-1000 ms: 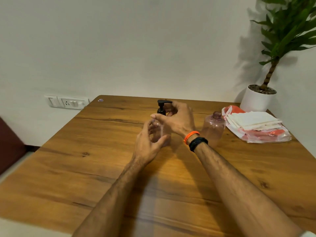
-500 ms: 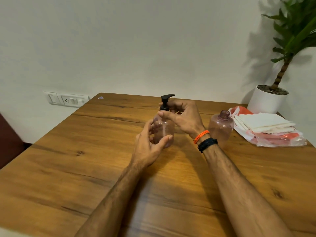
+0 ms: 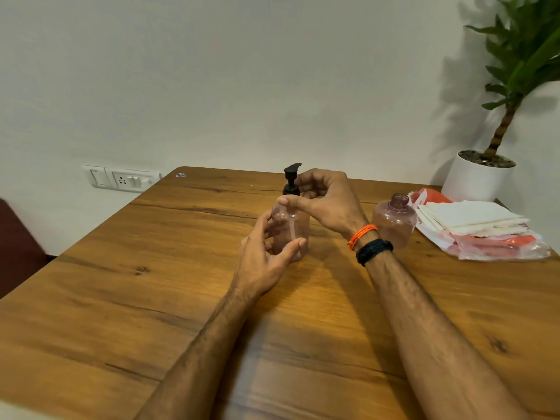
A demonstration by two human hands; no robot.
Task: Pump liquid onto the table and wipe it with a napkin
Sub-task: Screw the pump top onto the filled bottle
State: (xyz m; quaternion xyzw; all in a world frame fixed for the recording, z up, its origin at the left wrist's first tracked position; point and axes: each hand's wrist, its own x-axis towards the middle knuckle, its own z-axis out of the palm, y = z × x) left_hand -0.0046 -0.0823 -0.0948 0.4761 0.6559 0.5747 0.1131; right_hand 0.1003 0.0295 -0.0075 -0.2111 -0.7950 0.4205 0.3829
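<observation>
A clear pinkish pump bottle [image 3: 292, 227] with a black pump head [image 3: 291, 177] stands upright on the wooden table [image 3: 151, 298], past its middle. My left hand [image 3: 266, 259] wraps the bottle's lower body from the left. My right hand [image 3: 324, 201] holds the black collar at the bottle's neck, thumb in front, fingers behind. A stack of white napkins [image 3: 472, 215] lies on a plastic packet [image 3: 497, 245] at the far right.
A second pinkish bottle [image 3: 394, 221] with no cap stands right of my right wrist. A potted plant in a white pot [image 3: 477, 177] sits at the back right corner. A wall socket [image 3: 121, 178] is on the wall at left.
The pump head has risen and turned, its spout now pointing right. The bottle stays on the table, with both hands still on it. The camera view shifted slightly.
</observation>
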